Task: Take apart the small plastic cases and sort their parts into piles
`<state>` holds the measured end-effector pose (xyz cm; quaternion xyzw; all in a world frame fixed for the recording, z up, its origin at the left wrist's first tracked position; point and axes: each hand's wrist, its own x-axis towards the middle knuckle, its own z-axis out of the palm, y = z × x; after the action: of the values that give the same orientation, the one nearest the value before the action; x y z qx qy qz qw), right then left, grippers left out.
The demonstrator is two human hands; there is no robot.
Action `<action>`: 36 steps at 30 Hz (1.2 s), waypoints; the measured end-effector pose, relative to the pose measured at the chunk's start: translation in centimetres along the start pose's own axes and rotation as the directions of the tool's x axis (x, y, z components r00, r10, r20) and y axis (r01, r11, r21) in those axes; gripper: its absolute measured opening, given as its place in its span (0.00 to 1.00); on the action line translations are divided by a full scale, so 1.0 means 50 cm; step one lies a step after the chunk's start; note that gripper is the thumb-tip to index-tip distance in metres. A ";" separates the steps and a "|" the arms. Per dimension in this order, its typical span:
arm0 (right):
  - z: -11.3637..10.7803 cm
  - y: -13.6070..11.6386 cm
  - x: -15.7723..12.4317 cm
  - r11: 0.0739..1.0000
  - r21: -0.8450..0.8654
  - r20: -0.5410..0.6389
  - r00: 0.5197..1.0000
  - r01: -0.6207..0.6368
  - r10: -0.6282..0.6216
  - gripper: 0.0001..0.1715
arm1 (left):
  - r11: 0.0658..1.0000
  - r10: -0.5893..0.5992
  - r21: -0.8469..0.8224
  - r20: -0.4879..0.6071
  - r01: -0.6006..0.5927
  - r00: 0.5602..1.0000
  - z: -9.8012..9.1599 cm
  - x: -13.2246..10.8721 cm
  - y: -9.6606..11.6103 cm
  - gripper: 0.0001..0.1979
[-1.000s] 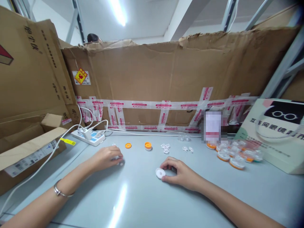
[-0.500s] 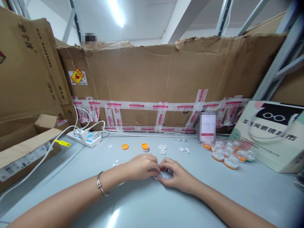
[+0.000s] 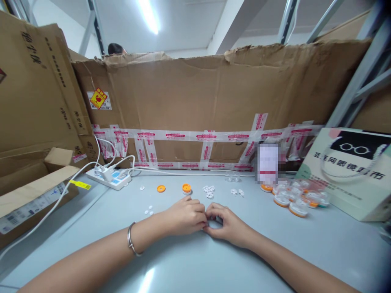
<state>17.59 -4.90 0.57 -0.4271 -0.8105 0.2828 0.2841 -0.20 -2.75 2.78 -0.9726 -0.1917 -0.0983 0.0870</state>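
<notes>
Pressing together now at the counter's middle: left hand (image 3: 185,217) and right hand (image 3: 227,224), fingertips touching, closed over the small white disc, hidden between them. A second ago well apart, disc beside the right hand alone; since half a second hardly moved, so probably fitting a piece to it. Just beyond, tiny white buttons (image 3: 148,211), orange ring (image 3: 161,188), orange cap (image 3: 186,188), white clips (image 3: 209,191). Pale grey counter (image 3: 195,264), glossy; power strip (image 3: 108,177) at left, taped cardboard wall (image 3: 214,106) behind, paper bag (image 3: 351,171) at right.
</notes>
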 end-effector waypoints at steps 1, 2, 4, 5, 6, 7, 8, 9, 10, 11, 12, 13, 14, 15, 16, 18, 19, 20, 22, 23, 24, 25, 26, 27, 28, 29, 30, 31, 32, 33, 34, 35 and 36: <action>0.000 0.000 0.000 1.000 0.003 0.001 1.000 -0.001 0.001 0.02 | 1.000 0.006 -0.006 -0.017 -0.006 1.000 -0.001 -0.002 -0.001 0.06; 0.000 0.000 0.000 1.000 0.005 0.002 1.000 -0.004 0.004 0.02 | 1.000 0.014 -0.007 -0.032 -0.014 0.999 -0.001 -0.004 -0.002 0.06; 0.000 0.001 0.000 1.000 0.006 0.008 1.000 -0.008 0.008 0.03 | 0.999 0.046 0.011 -0.056 -0.046 0.997 -0.001 -0.006 -0.004 0.06; 0.000 0.001 0.000 1.000 0.006 0.011 1.000 -0.009 0.009 0.03 | 0.997 0.066 0.029 -0.067 -0.064 0.996 0.000 -0.006 -0.005 0.07; 0.000 0.001 0.000 1.000 0.005 0.015 1.000 -0.009 0.009 0.03 | 0.996 0.084 0.047 -0.078 -0.081 0.993 0.001 -0.005 -0.006 0.08; 0.001 0.000 0.000 1.000 0.003 0.017 1.000 -0.008 0.008 0.02 | 0.994 0.097 0.059 -0.089 -0.092 0.991 0.004 -0.004 -0.006 0.08; 0.001 0.000 0.000 1.000 0.001 0.019 1.000 -0.006 0.006 0.02 | 0.993 0.103 0.064 -0.101 -0.097 0.989 0.006 -0.001 -0.006 0.09; 0.001 -0.001 0.001 1.000 -0.003 0.017 1.000 -0.003 0.003 0.02 | 0.993 0.105 0.061 -0.115 -0.098 0.988 0.007 0.001 -0.006 0.08; 0.002 -0.001 0.001 1.000 -0.007 0.016 1.000 -0.001 0.001 0.03 | 0.994 0.102 0.054 -0.133 -0.096 0.986 0.007 0.003 -0.006 0.08; 0.002 -0.001 0.001 1.000 -0.009 0.016 1.000 0.001 -0.001 0.03 | 0.995 0.098 0.044 -0.156 -0.093 0.983 0.004 0.004 -0.006 0.08; 0.002 -0.001 0.001 1.000 -0.007 0.015 1.000 0.001 0.000 0.05 | 0.995 0.096 0.033 -0.187 -0.091 0.978 -0.002 0.002 -0.008 0.07; 0.002 -0.001 0.001 1.000 -0.001 0.018 1.000 -0.003 0.003 0.07 | 0.996 0.095 0.023 -0.222 -0.092 0.970 -0.011 -0.003 -0.013 0.07; 0.001 0.000 0.001 1.000 0.007 0.025 1.000 -0.009 0.009 0.08 | 0.996 0.088 0.015 -0.260 -0.087 0.962 -0.023 -0.013 -0.019 0.07; 0.001 0.000 0.000 1.000 0.015 0.032 0.999 -0.018 0.018 0.10 | 0.997 0.077 0.012 -0.296 -0.077 0.952 -0.037 -0.028 -0.028 0.07; 0.000 0.000 -0.001 0.999 0.021 0.042 0.999 -0.028 0.027 0.11 | 0.998 0.059 0.017 -0.322 -0.057 0.945 -0.051 -0.049 -0.040 0.06; -0.001 0.000 -0.002 0.999 0.021 0.055 0.997 -0.046 0.045 0.12 | 0.997 -0.010 0.066 -0.359 0.037 0.933 -0.075 -0.103 -0.067 0.05; -0.002 0.000 -0.002 0.999 0.017 0.058 0.997 -0.051 0.050 0.12 | 0.991 -0.035 0.109 -0.365 0.081 0.930 -0.082 -0.134 -0.080 0.05; -0.002 0.000 -0.002 0.999 0.011 0.056 0.997 -0.051 0.051 0.12 | 0.982 -0.054 0.149 -0.361 0.114 0.931 -0.085 -0.165 -0.092 0.06; -0.001 0.001 -0.001 0.999 -0.005 0.053 0.998 -0.043 0.044 0.12 | 0.969 -0.080 0.196 -0.330 0.152 0.940 -0.080 -0.217 -0.109 0.06; 0.000 0.002 0.000 0.999 -0.013 0.055 0.998 -0.038 0.039 0.12 | 0.965 -0.079 0.214 -0.313 0.151 0.946 -0.073 -0.235 -0.114 0.07; 0.001 0.002 0.000 0.999 -0.021 0.059 0.998 -0.035 0.036 0.12 | 0.961 -0.081 0.229 -0.292 0.152 0.953 -0.065 -0.247 -0.117 0.07; 0.002 0.002 0.001 0.999 -0.029 0.061 0.997 -0.035 0.037 0.12 | 0.959 -0.081 0.243 -0.274 0.150 0.958 -0.057 -0.253 -0.117 0.07; 0.002 0.001 0.001 0.999 -0.035 0.063 0.997 -0.039 0.041 0.12 | 0.956 -0.078 0.255 -0.251 0.144 0.965 -0.050 -0.254 -0.117 0.08; 0.003 0.001 0.001 0.998 -0.039 0.064 0.997 -0.042 0.045 0.12 | 0.954 -0.072 0.267 -0.227 0.134 0.971 -0.044 -0.252 -0.117 0.08; 0.003 0.000 0.001 0.998 -0.041 0.062 0.997 -0.046 0.048 0.12 | 0.953 -0.063 0.279 -0.203 0.119 0.977 -0.041 -0.247 -0.116 0.09; 0.003 -0.001 0.001 0.998 -0.041 0.059 0.997 -0.048 0.050 0.12 | 0.952 -0.056 0.288 -0.177 0.106 0.983 -0.039 -0.242 -0.116 0.09; 0.003 -0.002 0.001 0.998 -0.040 0.057 0.997 -0.048 0.050 0.12 | 0.951 -0.053 0.293 -0.151 0.096 0.987 -0.039 -0.237 -0.117 0.09; 0.003 -0.003 0.001 0.998 -0.038 0.056 0.997 -0.046 0.048 0.12 | 0.952 -0.054 0.293 -0.127 0.089 0.991 -0.041 -0.235 -0.117 0.10; 0.003 -0.003 0.001 0.998 -0.036 0.055 0.997 -0.043 0.045 0.12 | 0.954 -0.061 0.286 -0.107 0.090 0.992 -0.043 -0.233 -0.117 0.10; 0.003 -0.004 0.001 0.999 -0.035 0.053 0.998 -0.039 0.041 0.12 | 0.958 -0.072 0.270 -0.096 0.096 0.993 -0.046 -0.233 -0.117 0.10; 0.003 -0.003 0.001 0.999 -0.034 0.052 0.998 -0.035 0.037 0.12 | 0.963 -0.086 0.247 -0.096 0.107 0.992 -0.049 -0.233 -0.115 0.10; 0.003 -0.003 0.002 0.999 -0.033 0.048 0.998 -0.032 0.034 0.12 | 0.968 -0.102 0.218 -0.105 0.123 0.989 -0.053 -0.231 -0.112 0.09; 0.003 -0.003 0.002 0.999 -0.031 0.045 0.998 -0.030 0.031 0.12 | 0.973 -0.119 0.185 -0.121 0.140 0.985 -0.055 -0.227 -0.107 0.09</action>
<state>17.35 -4.92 0.57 -0.4373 -0.8143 0.2843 0.2546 -13.01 -2.47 3.60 -0.9382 -0.2585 -0.1378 0.1844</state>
